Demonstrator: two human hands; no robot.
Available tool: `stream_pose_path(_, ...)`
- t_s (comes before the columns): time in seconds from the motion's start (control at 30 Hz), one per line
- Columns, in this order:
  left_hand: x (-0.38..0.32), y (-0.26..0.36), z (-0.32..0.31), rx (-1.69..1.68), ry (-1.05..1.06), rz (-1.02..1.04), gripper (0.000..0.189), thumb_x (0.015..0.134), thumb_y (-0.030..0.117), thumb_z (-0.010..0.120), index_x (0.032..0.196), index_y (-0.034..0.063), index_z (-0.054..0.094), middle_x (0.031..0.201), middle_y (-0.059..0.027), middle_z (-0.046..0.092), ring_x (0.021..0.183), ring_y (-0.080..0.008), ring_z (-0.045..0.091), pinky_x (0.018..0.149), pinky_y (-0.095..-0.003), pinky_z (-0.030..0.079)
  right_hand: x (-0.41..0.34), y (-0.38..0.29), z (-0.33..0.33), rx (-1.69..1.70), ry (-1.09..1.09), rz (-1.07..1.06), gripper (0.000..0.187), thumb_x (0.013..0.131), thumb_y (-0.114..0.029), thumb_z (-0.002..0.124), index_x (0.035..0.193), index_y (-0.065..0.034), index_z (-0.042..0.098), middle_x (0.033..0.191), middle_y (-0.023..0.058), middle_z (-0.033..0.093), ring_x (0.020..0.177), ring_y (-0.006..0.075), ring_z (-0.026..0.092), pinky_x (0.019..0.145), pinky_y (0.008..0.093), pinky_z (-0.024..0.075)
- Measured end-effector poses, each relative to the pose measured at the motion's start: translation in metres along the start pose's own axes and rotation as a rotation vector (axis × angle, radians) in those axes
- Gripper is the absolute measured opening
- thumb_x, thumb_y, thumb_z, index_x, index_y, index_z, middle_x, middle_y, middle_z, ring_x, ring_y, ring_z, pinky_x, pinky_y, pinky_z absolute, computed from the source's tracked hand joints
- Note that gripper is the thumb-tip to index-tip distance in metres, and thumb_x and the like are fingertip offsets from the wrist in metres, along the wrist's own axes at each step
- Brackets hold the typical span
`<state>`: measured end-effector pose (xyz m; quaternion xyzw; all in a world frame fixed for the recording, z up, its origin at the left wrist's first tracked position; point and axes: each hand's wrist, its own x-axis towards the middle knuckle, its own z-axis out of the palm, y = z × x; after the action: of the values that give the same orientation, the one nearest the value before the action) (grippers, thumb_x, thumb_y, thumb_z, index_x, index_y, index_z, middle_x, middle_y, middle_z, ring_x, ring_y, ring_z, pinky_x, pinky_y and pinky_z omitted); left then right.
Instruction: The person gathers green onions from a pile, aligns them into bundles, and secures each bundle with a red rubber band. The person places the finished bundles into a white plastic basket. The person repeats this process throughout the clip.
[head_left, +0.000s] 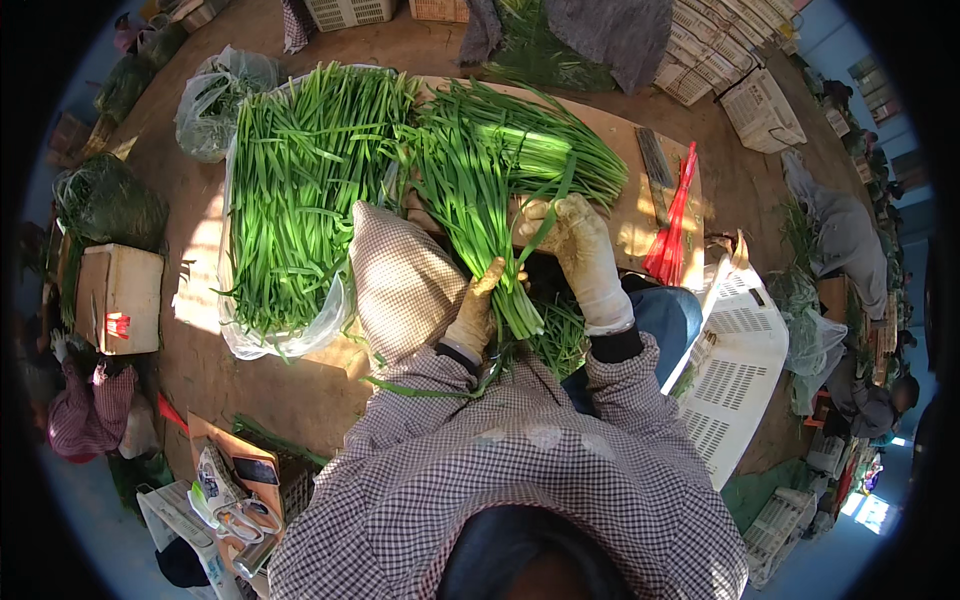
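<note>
A bunch of green garlic chives (480, 202) is gripped low on its pale stems by my left hand (478, 304), which wears a soiled glove. The cut stem ends point toward me and the leaves fan away over the board. To the right of the bunch, my gloved right hand (576, 232) has its fingers curled around one long chive leaf (541, 232). Beyond both hands, more chives (585, 154) lie on the wooden board (626, 217). A thick layer of chives (307, 195) fills a plastic-lined container at the left.
Red ties (673, 225) and a dark flat bar (654, 157) lie on the board's right side. A white perforated crate (727, 367) leans by my right leg. At lower left, a phone (256, 471) rests on a box. Other people sit around the room's edges.
</note>
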<state>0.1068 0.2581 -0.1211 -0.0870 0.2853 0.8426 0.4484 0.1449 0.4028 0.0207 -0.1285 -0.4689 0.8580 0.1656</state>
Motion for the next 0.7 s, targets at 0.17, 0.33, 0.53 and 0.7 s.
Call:
stream_pose_path(0.17,0.006,0.011,0.001,-0.075,0.021,-0.033,0.031,0.095,0.027,0.074,0.112,0.0024,0.066,0.095,-0.0077,0.071,0.086,-0.0212,0.069,0.072,-0.0372,0.061,-0.075,-0.029,0.003,-0.033,-0.035,-0.019,0.028,0.105,-0.029,0.060,0.106,-0.0011,0.055,0.095,0.0095,0.063,0.071,0.0149,0.059,0.084,0.0359,0.0568)
stream_pose_path(0.33,0.023,0.038,0.014,-0.370,-0.106,0.132,0.017,0.099,0.018,0.067,0.106,0.0025,0.063,0.086,-0.0082,0.065,0.081,-0.0248,0.066,0.076,-0.0371,0.060,-0.148,-0.079,-0.006,-0.028,0.076,0.015,0.030,0.102,-0.030,0.062,0.095,-0.0021,0.053,0.078,0.0083,0.059,0.057,0.0100,0.053,0.068,0.0322,0.0560)
stream_pose_path(0.53,0.010,0.045,0.049,-0.166,-0.226,0.204,0.018,0.098,0.017,0.070,0.107,0.0034,0.064,0.093,-0.0058,0.068,0.080,-0.0193,0.066,0.075,-0.0338,0.060,-0.147,-0.060,-0.041,-1.202,0.043,0.100,0.053,0.092,-0.024,0.075,0.136,0.0017,0.058,0.123,0.0173,0.070,0.110,0.0258,0.069,0.098,0.0369,0.0532)
stream_pose_path(0.7,-0.016,-0.010,0.071,0.734,-0.174,0.359,0.035,0.095,0.018,0.072,0.120,0.0001,0.058,0.108,-0.0115,0.069,0.096,-0.0251,0.068,0.084,-0.0346,0.056,-0.069,0.005,-0.044,-1.037,0.071,0.045,0.086,0.090,-0.029,0.080,0.155,0.0016,0.033,0.141,0.0223,0.058,0.130,0.0255,0.057,0.107,0.0362,0.0454)
